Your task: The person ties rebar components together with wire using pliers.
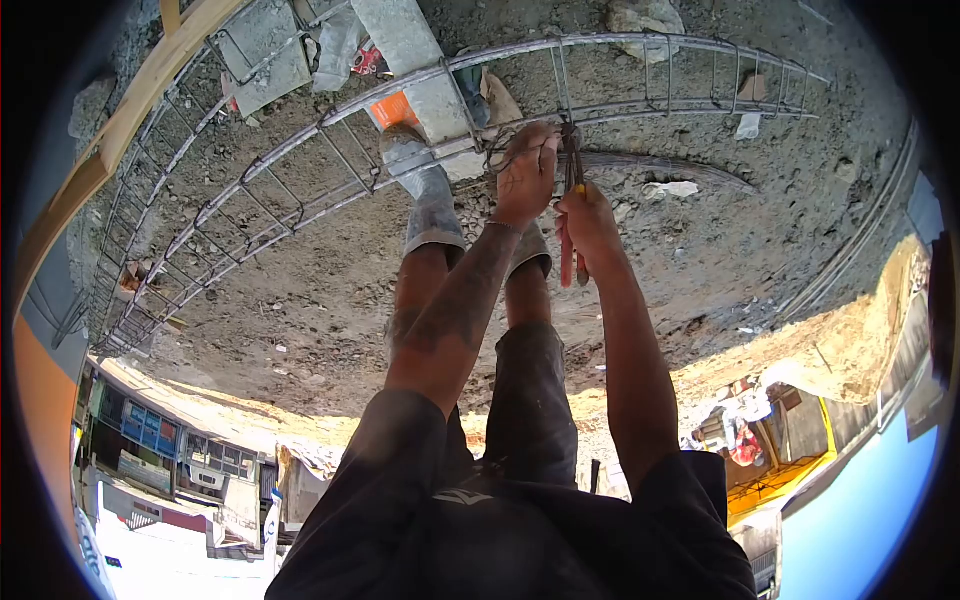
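My right hand (pixel 592 225) is closed around pincers (pixel 567 250) with red handles and dark metal jaws. The jaws reach up to a crossing of bars on the long rebar cage (pixel 350 105). Close beside them, my left hand (pixel 525 175) has its fingers curled in at the cage's lower bar, with thin dark tie wire (pixel 495 155) looping out by the fingers. The exact point where the jaws meet the wire is too small to make out. The cage is narrow, with rectangular stirrups along its bars.
A concrete slab (pixel 402 50) lies under the cage beside an orange piece (pixel 393 108). Loose thin rods (pixel 670 165) rest on rough dirt. A wooden plank (pixel 130 125) crosses the left side. My boot (pixel 425 190) stands near the cage. A rock (pixel 645 25) lies beyond.
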A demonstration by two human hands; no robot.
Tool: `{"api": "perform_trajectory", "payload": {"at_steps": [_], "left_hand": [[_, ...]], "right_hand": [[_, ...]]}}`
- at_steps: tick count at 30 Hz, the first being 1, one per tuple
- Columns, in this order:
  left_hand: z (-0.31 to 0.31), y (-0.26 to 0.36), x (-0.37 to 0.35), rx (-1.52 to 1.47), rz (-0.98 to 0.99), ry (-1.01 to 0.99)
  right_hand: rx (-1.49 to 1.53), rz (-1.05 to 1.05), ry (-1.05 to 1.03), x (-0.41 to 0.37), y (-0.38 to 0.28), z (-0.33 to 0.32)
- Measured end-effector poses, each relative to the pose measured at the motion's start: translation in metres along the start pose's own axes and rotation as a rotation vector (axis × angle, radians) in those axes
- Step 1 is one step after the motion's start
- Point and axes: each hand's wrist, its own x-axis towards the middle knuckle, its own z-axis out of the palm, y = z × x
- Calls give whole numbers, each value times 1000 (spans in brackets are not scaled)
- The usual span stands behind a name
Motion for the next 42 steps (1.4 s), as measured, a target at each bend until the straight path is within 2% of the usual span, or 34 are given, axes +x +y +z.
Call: {"api": "perform_trajectory", "payload": {"at_steps": [1,2,3,4,5,6,7,8,9,10,11,12,13,15,16,17,18,19,21,22,24,26,27,28,29,32,35,37,39,40,41,42], "left_hand": [[6,5,-7,74,113,180],[13,8,-18,281,54,153],[9,20,-13,279,55,155],[5,32,-8,-40,-443,-174],[3,40,-4,-372,-933,-504],[13,29,3,-598,-1033,-547],[28,23,12,-601,-1024,-538],[42,25,21,-400,-939,-476],[53,25,23,-200,-854,-419],[60,23,20,-169,-813,-319],[58,21,22,-502,-1104,-417],[49,31,25,-742,-1210,-387],[39,42,28,-984,-1305,-347],[42,37,28,-1045,-1331,-364],[44,35,29,-1110,-1347,-384],[44,33,27,-1109,-1345,-388],[43,30,27,-1242,-1340,-398],[42,28,27,-1375,-1331,-408],[44,32,23,-1335,-1309,-379],[45,34,21,-1353,-1313,-321],[45,34,19,-1374,-1311,-264],[42,32,13,-1180,-1201,-289],[39,37,13,-1184,-1200,-289],[35,42,13,-1044,-1181,-300],[32,45,14,-903,-1160,-309],[34,36,11,-777,-1078,-331],[37,34,7,-683,-1024,-344],[42,35,7,-637,-1005,-269],[43,36,5,-722,-1035,-261],[43,36,6,-804,-1063,-253],[45,37,7,-802,-1062,-251],[49,39,7,-876,-1140,-217]], "right_hand": [[-3,-4,0,3,2,-5],[-374,-212,33,7,6,-10],[-742,-418,70,6,3,-11],[-673,-321,29,4,1,-14],[-676,-321,26,-2,-5,-14],[-762,-266,57,-8,-10,-12],[-849,-221,91,-8,-15,-10],[-851,-281,182,-6,-10,-7],[-853,-280,185,-4,-6,-12],[-816,-330,197,-4,-1,-18],[-781,-378,204,-8,0,-23],[-648,-447,131,-16,-4,-32],[-391,-250,38,-25,-11,-43],[392,215,-311,-43,-34,-61],[395,211,-310,-43,-29,-61],[478,258,-407,-43,-20,-58],[558,302,-508,-41,-15,-56],[558,297,-510,-39,-13,-57],[219,263,-394,-36,-14,-58],[149,243,-355,-36,-14,-61],[181,198,-381,-36,-9,-60],[213,162,-405,-37,5,-57],[361,176,-382,-35,14,-55],[511,186,-358,-31,24,-54],[510,183,-357,-25,37,-52],[714,118,-606,-13,66,-42],[818,123,-514,-23,59,-35],[827,178,-487,-19,58,-40],[851,237,-778,-13,56,-47],[777,268,-675,-14,55,-54],[777,269,-679,-18,41,-57],[457,198,-512,-22,31,-63]]}}
